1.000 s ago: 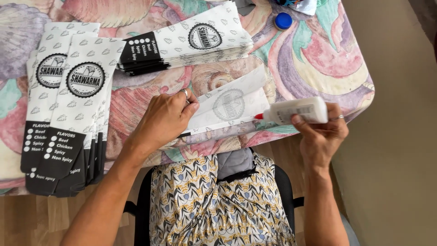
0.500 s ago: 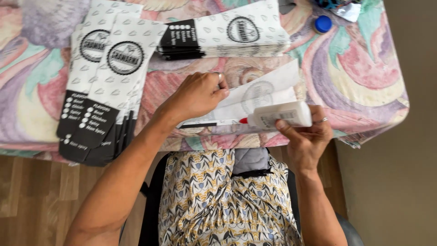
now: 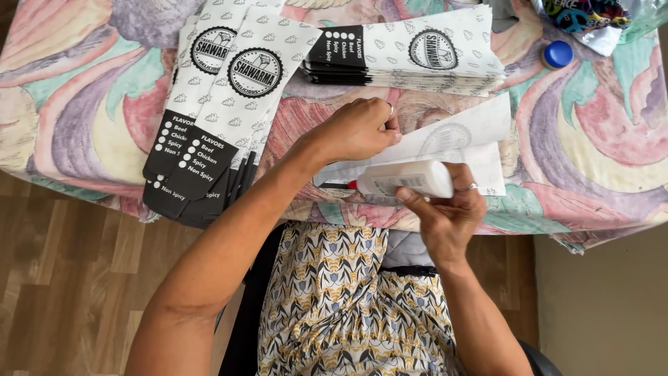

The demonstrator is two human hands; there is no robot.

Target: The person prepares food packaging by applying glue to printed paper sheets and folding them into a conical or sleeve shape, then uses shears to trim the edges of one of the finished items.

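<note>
My right hand (image 3: 445,212) grips a white glue bottle (image 3: 407,180) held sideways, its red tip (image 3: 352,185) pointing left onto the near edge of an unfolded white paper sheet (image 3: 459,143). My left hand (image 3: 358,129) presses flat on that sheet, just above the bottle's tip. The sheet lies on a table covered with a pastel swirl-patterned cloth (image 3: 605,132). A ring shows on each hand.
Two stacks of black-and-white printed paper bags lie on the table: one at the left (image 3: 216,104), hanging over the near edge, one behind my left hand (image 3: 410,52). A blue bottle cap (image 3: 557,53) and crumpled wrapper (image 3: 591,17) sit far right. Wood floor below.
The glue bottle has moved left along the sheet's near edge, closer to my left hand. The view has shifted so the table sits further right in frame.
</note>
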